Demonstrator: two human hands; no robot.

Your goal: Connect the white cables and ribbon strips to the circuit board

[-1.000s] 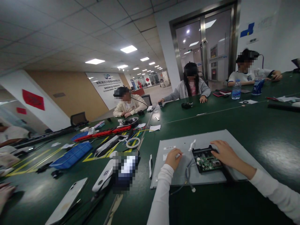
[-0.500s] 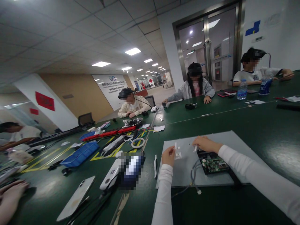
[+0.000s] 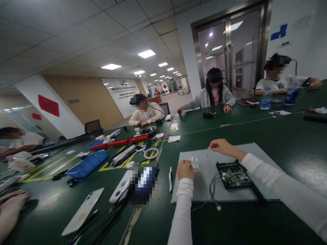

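Left hand [image 3: 186,169] is curled by the label [image 3: 196,167], right hand [image 3: 221,147] bunched over the panel [image 3: 199,185] near the board [image 3: 236,178]; can't tell if either of the 2 grips anything tbh.

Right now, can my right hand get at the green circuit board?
Probably yes: your right hand is near the far edge of the gray panel, close to the green circuit board, which lies uncovered in its black frame. Whether that hand holds something is unclear.
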